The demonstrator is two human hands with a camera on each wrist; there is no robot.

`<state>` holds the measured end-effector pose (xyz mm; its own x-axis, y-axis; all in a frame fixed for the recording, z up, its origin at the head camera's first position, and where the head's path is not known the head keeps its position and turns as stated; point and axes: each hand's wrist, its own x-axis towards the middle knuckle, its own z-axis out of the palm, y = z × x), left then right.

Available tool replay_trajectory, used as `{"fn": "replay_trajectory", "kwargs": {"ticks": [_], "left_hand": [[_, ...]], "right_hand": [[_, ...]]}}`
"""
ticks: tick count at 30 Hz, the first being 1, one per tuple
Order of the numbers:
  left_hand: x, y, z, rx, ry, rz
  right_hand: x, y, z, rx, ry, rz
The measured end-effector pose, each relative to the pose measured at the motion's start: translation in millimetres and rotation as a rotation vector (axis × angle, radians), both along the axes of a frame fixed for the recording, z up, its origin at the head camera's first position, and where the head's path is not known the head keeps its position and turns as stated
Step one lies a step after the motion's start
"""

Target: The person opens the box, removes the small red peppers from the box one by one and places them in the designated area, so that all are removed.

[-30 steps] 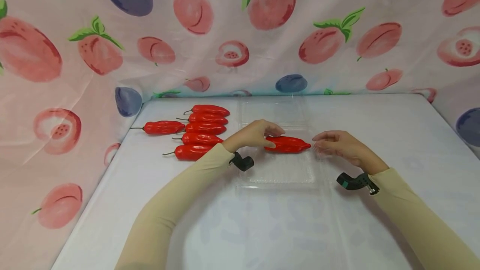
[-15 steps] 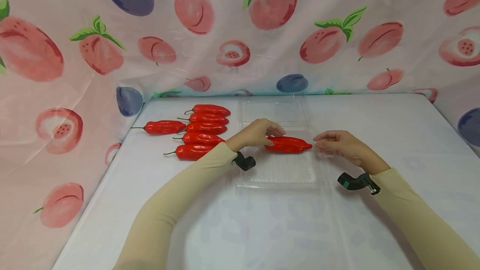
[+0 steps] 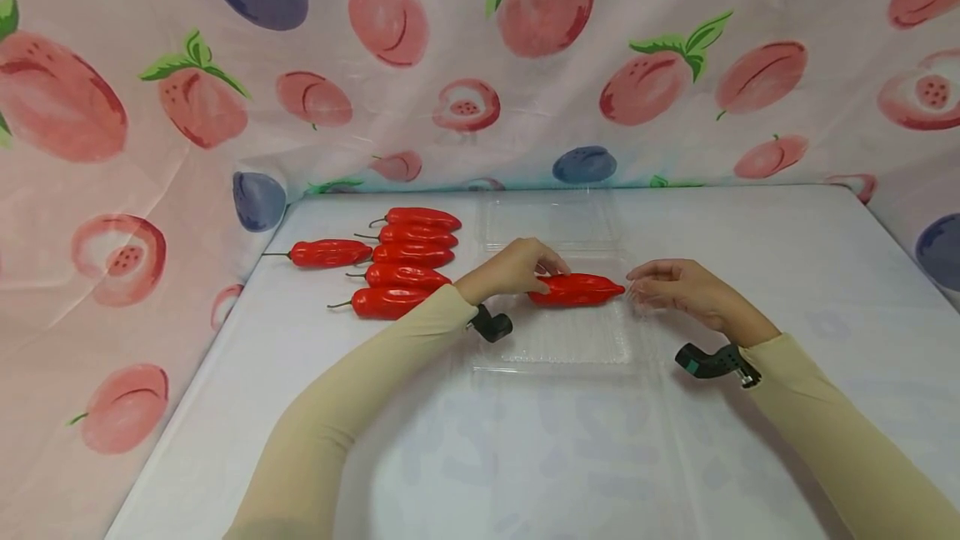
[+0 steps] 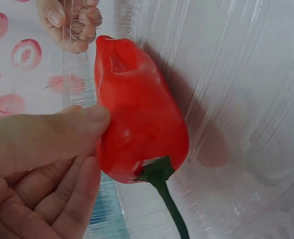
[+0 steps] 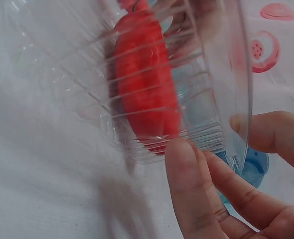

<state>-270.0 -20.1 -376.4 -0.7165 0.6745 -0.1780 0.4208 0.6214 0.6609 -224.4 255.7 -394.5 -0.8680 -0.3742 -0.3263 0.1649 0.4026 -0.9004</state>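
In the head view, a long red pepper lies along the bottom tray of a clear plastic clamshell container, with its tip toward the right wall. My left hand pinches the pepper near its stem end; in the left wrist view the thumb presses its side and the green stem hangs free. At the container's right edge is my right hand. The right wrist view shows its fingers gripping the clear ribbed wall, through which the pepper is visible.
Several red peppers lie stacked in a column left of the container, stems pointing left. Another red pepper lies farther left. The container's lid lies unfolded behind its tray. A fruit-print cloth hangs behind the white table.
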Motion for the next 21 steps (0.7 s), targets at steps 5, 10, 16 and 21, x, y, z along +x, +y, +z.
{"fn": "replay_trajectory", "kwargs": {"ticks": [5,10,16,21], "left_hand": [[1.7,1.6,0.6,-0.049,0.027,-0.013],[4.4,2.4,0.9,-0.072,0.05,-0.033],[3.6,2.0,-1.1,-0.077,0.044,-0.04],[2.5,0.9,-2.1,-0.071,0.025,-0.036]], "right_hand": [[-0.2,-0.2,0.3,0.01,0.0,-0.002],[-0.8,-1.3,0.8,0.023,-0.007,-0.009],[-0.7,-3.3,1.5,0.015,-0.009,-0.008],[0.4,-3.5,2.1,0.009,-0.005,-0.009]]}}
